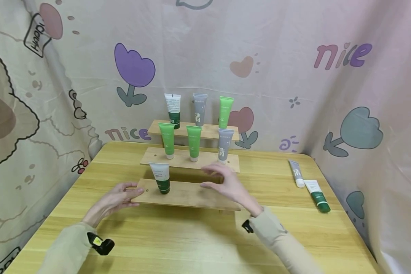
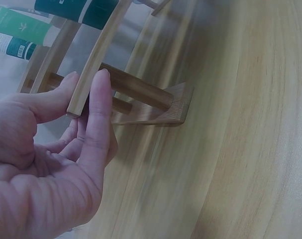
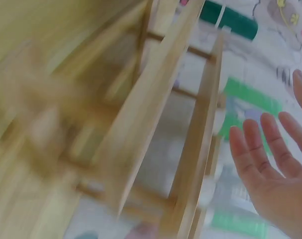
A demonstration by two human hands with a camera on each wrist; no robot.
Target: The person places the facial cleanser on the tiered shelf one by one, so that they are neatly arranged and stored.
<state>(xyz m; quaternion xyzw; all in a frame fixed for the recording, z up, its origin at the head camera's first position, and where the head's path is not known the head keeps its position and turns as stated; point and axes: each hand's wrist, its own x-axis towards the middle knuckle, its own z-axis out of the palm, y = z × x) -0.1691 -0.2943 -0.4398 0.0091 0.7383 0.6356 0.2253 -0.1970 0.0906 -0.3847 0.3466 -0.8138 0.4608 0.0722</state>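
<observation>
A three-step wooden display rack [image 1: 195, 196] stands on the table. My left hand [image 1: 118, 198] pinches the left end of its lowest shelf, thumb on top and fingers beneath, as the left wrist view shows. My right hand [image 1: 224, 182] hovers over the right part of that shelf with fingers spread, holding nothing. A white and green tube [image 1: 161, 178] stands on the lowest shelf. Two green tubes [image 1: 193, 142] and a grey tube [image 1: 225, 144] stand on the middle shelf. On the top one are a white and green tube [image 1: 173, 110], a grey tube [image 1: 199, 109] and a green tube [image 1: 225, 111].
On the right of the wooden table [image 1: 277, 243] lie a grey tube [image 1: 296, 173] and a white and green tube [image 1: 317, 196], close together. A printed curtain [image 1: 198, 49] hangs behind the table and along both sides.
</observation>
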